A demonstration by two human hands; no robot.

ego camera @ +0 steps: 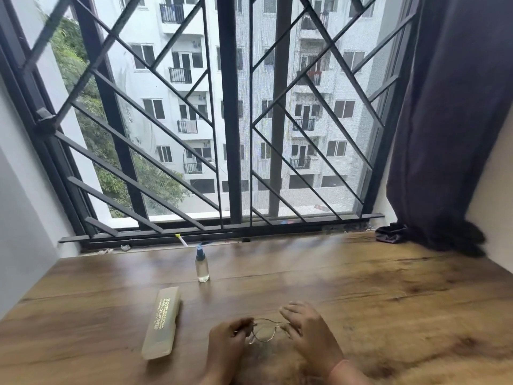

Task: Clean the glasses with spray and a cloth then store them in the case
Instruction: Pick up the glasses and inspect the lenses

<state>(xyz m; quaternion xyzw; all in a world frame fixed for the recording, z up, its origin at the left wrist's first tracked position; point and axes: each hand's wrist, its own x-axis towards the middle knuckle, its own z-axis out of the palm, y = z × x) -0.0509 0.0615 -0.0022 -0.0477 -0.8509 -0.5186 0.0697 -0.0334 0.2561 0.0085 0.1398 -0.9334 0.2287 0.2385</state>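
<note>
Thin metal-framed glasses (265, 330) sit low over the wooden table (361, 287), between my two hands. My left hand (229, 345) pinches the frame at its left end. My right hand (308, 326) holds the right end, its fingers loosely spread above the frame. A pale translucent glasses case (162, 326) lies shut to the left of my hands. Behind it stands a small clear spray bottle (202, 266) with a blue top. A dark crumpled cloth (388, 233) lies at the far right near the window.
A barred window (230, 134) runs along the table's far edge. A dark curtain (449, 120) hangs at the right, its hem on the table. A small white stick (181, 240) lies on the sill. Walls close in left and right.
</note>
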